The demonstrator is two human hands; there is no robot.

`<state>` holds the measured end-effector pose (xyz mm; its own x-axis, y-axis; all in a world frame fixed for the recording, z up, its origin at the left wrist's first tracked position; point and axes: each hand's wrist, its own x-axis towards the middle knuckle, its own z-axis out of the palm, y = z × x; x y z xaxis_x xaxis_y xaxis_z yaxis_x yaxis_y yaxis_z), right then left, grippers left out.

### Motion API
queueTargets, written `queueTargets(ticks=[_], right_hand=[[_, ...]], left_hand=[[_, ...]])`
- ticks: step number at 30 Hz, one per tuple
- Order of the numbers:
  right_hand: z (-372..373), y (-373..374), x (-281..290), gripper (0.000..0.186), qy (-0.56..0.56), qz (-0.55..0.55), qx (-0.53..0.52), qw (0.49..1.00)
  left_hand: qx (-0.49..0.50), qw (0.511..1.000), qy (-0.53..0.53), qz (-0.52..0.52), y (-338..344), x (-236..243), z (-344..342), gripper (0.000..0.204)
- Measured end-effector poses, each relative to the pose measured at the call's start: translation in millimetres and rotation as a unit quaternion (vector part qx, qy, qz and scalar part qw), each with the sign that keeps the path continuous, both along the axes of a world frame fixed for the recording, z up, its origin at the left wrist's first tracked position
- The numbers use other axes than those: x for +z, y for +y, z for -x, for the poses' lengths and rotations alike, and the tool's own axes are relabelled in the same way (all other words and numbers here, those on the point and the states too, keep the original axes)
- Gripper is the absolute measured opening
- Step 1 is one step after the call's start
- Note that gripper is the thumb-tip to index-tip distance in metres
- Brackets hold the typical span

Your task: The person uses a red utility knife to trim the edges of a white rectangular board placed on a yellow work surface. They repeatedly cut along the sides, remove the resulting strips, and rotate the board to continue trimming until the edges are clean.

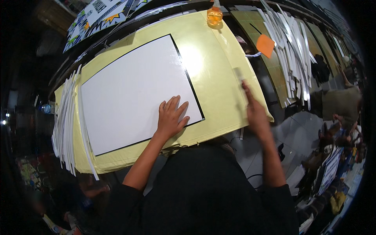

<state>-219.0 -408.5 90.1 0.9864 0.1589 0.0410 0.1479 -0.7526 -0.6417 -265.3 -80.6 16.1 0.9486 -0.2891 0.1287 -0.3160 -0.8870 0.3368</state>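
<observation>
On the yellow surface (pixel 221 90) lies a white sheet (pixel 125 94), its lower right part hidden under the left hand (pixel 170 117), spread flat, grasping nothing. The motion-blurred right hand (pixel 257 115) curls around a small tool (pixel 238 73), too smeared to identify, near the surface's right edge.

From where I stood, no wording could be read. A colourful printed sheet (pixel 103 19) beyond the far left edge of the yellow-covered table (pixel 223 90) carried dark, blocky marks among orange starbursts, too small and blurred to make out.
</observation>
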Motion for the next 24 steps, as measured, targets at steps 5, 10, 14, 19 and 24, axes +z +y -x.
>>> queueTargets(ticks=[5,10,14,19,24], right_hand=[[48.5,92.4,-10.2,0.069,0.094,0.094,0.057,0.989],[64.1,105.0,-7.9,0.064,0.085,0.137,0.055,0.985],[71.8,110.2,-9.8,0.064,0.068,0.154,0.061,0.984],[72.3,117.5,-5.4,0.064,0.072,0.167,0.06,0.982],[71.5,118.0,-8.6,0.063,0.061,0.165,0.079,0.981]], left_hand=[[-0.011,1.0,-0.023,0.013,-4.3,-4.6,-1.9,0.053],[-0.01,0.999,-0.019,0.03,-3.5,0.2,-0.9,0.053],[-0.01,0.999,-0.013,0.033,-3.1,-2.3,-0.2,0.053],[-0.007,1.0,0.005,0.028,-1.9,-4.1,-0.6,0.056],[0.002,1.0,0.007,0.018,-3.3,-3.3,-1.0,0.055]])
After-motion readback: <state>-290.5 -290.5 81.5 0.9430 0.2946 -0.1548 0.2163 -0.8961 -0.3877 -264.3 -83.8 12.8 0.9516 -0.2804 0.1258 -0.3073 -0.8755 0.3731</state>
